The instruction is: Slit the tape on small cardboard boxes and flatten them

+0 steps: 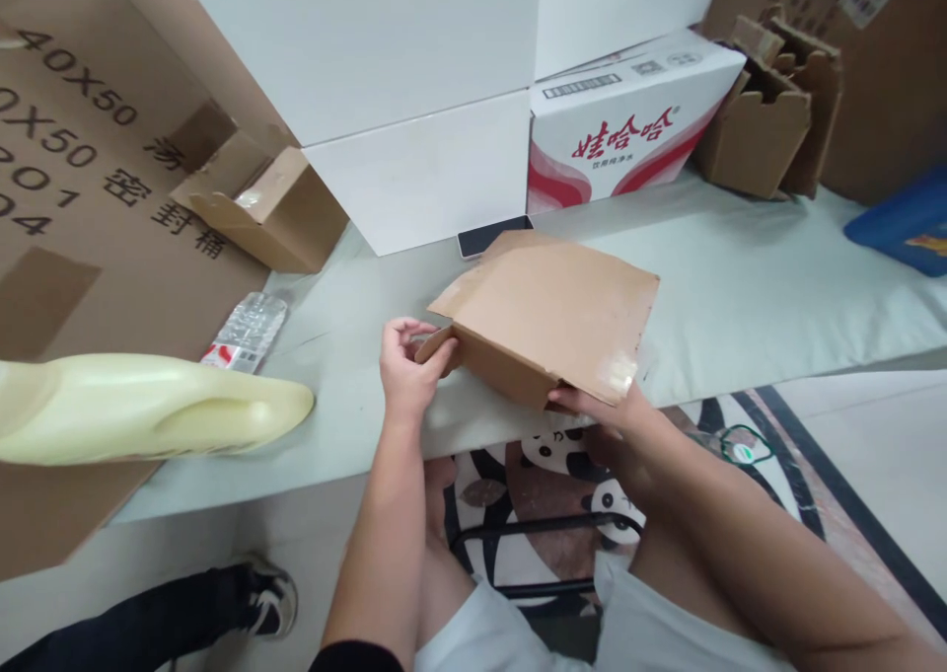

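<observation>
While the left hand (pixel 409 368) pinches a small flap (pixel 435 344) between thumb and fingers, the right hand (pixel 596 408) is at the near right corner of the same brown cardboard box (pixel 551 307). The fingers of this right hand go partly under the wide top panel, so I cannot tell how firmly they are closed. The box is in front of the person, above the near part of a table with a pale green cloth (pixel 332 332), and it stands tilted, with one side wall turned to the person.

As far as I can judge, the work on this box is about half done. It already has a body with folded walls, and the wide panel lies over it. However, the small flap at the left sticks out and is not tucked in, and the panel does not lie flush with the walls. Near its right corner is a shiny patch (pixel 621 371), perhaps tape. The inside is hidden, so I cannot say whether it contains something.

Just behind the box lies a dark phone (pixel 480 240), partly covered by it. Farther to the right, other brown cartons (pixel 762 134) stand beside a white box with red writing (pixel 621 144).
</observation>
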Demonstrator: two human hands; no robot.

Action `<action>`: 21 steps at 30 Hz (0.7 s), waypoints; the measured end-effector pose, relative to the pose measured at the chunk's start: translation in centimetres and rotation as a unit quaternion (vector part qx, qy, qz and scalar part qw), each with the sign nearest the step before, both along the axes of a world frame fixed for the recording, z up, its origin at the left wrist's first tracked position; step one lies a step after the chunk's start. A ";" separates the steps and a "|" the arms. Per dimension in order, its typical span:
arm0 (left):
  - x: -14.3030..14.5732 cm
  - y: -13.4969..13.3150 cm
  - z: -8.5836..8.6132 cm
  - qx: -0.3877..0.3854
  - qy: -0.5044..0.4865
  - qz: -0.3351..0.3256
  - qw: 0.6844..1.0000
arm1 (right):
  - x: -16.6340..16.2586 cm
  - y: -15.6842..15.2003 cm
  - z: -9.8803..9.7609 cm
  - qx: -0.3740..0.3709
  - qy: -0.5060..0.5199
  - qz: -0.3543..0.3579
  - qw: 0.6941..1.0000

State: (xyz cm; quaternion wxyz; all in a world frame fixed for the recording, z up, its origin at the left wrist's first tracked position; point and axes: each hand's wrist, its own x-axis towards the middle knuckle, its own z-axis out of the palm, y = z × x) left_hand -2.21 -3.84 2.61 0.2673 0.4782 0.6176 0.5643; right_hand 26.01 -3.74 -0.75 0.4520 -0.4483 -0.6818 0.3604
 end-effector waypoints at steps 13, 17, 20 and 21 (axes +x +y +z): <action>-1.8 -2.3 2.7 -0.067 -0.177 -0.142 0.972 | 0.4 1.1 2.0 -0.098 0.121 -0.032 0.987; -2.8 -2.8 4.1 -0.133 -0.216 -0.184 0.949 | 1.5 1.3 1.9 -0.140 0.154 -0.021 0.978; -3.3 -3.2 4.5 -0.226 -0.197 -0.223 0.927 | 1.7 -0.3 2.6 -0.173 0.178 0.012 0.969; -3.3 -3.3 4.5 -0.237 -0.189 -0.227 0.925 | 1.5 -1.0 3.0 -0.189 0.183 0.009 0.965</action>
